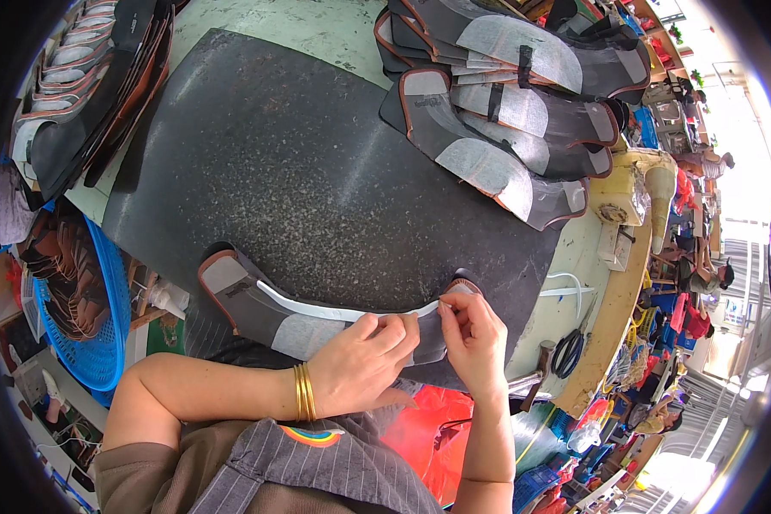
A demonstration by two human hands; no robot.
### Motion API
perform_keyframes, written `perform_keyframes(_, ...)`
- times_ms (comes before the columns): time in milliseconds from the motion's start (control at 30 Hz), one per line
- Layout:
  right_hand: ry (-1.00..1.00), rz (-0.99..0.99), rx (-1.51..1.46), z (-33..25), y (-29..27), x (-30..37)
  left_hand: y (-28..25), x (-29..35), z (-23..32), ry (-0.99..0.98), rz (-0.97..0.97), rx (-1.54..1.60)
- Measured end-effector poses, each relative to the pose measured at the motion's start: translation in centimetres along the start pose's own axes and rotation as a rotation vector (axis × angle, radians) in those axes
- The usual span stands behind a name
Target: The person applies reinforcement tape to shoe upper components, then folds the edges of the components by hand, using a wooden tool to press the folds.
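Note:
A dark shoe upper (253, 313) with brown edges and a pale grey lining patch lies along the near edge of the black board. Following its far edge is a narrow white strip (308, 308). My left hand (361, 364), gold bangles at its wrist, has its fingers bent together and gripping the upper and strip near the middle. At the strip's right end, my right hand (473, 338) pinches it between thumb and fingers, close to the upper's right tip. The fingertips of both hands partly cover the strip.
More shoe uppers (505, 176) lie in overlapping piles at the far right of the board (257, 154). Another stack (86, 103) stands far left. A blue basket (103, 300) holds brown pieces. A hammer (535, 377) and a yellowish machine (621, 188) are at right.

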State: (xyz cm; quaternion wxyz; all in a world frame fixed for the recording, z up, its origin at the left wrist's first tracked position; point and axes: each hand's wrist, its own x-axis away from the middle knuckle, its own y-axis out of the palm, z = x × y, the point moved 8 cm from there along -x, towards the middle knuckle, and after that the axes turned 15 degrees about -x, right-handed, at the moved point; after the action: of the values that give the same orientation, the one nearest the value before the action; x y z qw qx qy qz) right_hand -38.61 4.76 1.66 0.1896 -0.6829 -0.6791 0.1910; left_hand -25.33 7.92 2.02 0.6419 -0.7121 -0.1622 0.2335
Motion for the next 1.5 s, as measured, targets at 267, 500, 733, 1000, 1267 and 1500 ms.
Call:
perform_keyframes(267,0.116,-0.141,-0.05,1.5,0.5,-1.4,0.5,-0.7,-0.4,0.011,-0.036,0.089)
perform_keyframes(500,0.064,-0.231,-0.006,0.8,0.3,-1.7,0.3,-1.1,-0.3,-0.032,-0.046,0.233)
perform_keyframes(733,0.156,0.214,-0.549,0.6,-1.4,6.0,-0.3,0.5,-1.5,-0.034,-0.01,0.391)
perform_keyframes(1000,-0.284,-0.49,-0.163,-8.3,6.9,8.5,-4.5,1.5,-8.0,0.069,0.215,0.281)
perform_keyframes(1267,0.529,-0.531,-1.722,-5.7,7.6,-1.9,-9.5,7.0,-7.3,0.315,0.815,0.112)
perform_keyframes(1500,-0.329,-0.834,0.489,-6.2,10.2,-5.9,-1.2,6.5,-7.3,-0.057,0.33,0.201)
